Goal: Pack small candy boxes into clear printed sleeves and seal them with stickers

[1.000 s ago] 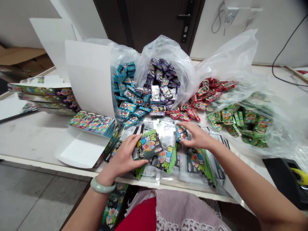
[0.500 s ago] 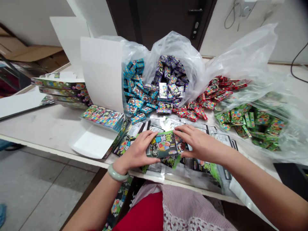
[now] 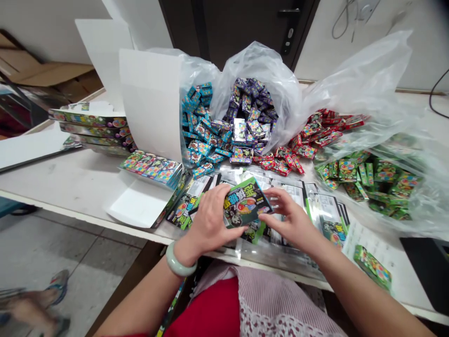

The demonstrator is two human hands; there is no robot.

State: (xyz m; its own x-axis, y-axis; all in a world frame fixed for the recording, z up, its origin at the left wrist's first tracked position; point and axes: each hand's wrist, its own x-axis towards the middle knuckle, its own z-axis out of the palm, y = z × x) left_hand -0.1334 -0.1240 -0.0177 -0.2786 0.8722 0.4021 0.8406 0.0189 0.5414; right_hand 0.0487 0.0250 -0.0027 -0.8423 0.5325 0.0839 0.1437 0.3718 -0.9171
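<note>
Flat green-and-black printed cardboard packet [image 3: 244, 203], tilted between both hands, pinched by the curled fingers [image 3: 220, 202] of the left hand [image 3: 210, 220], its lower corner at the loosely spread right hand [image 3: 291, 220]. Below, overlapping glossy printed sleeves [image 3: 287, 196] on a white surface [image 3: 70, 178]. Beyond, clear plastic bags [image 3: 259, 75] spilling small blue, purple, red and green boxes [image 3: 242, 117].

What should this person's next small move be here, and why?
Probably close the right hand on the green printed pack: the left hand seems to hold it alone, the right fingers only reach its corner, and it sits above loose printed sleeves.
</note>
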